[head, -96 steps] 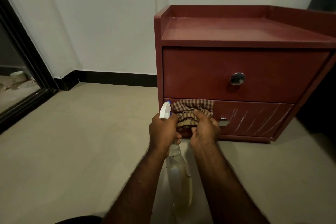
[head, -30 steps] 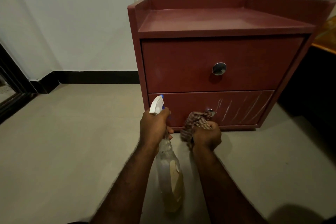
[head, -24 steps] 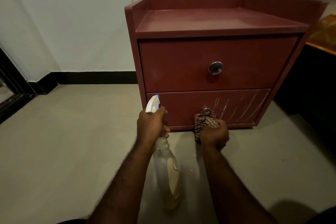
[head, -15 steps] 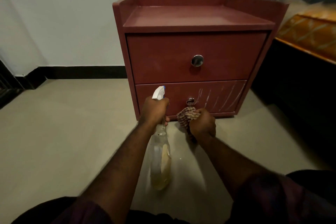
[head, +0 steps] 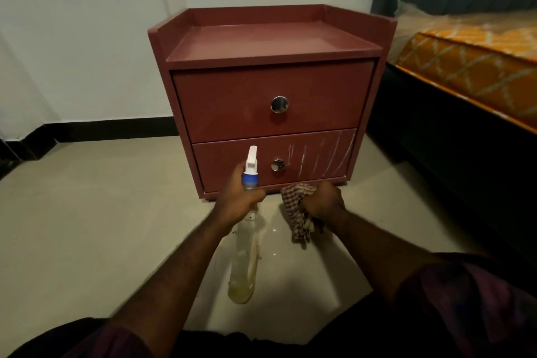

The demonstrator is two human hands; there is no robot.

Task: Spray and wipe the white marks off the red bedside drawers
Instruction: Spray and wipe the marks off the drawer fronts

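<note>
Our left grip [head: 239, 199] clasps the spray bottle [head: 245, 250]; our right grip [head: 324, 202] bunches the cloth [head: 299, 219] below the white marks [head: 319, 157].

Open floor [head: 96, 221] lies left of the red bedside drawers [head: 261, 119], the bed [head: 470, 73] stands close on their right, and the lower knob [head: 278, 165] juts out just left of the white marks [head: 322, 154].
</note>
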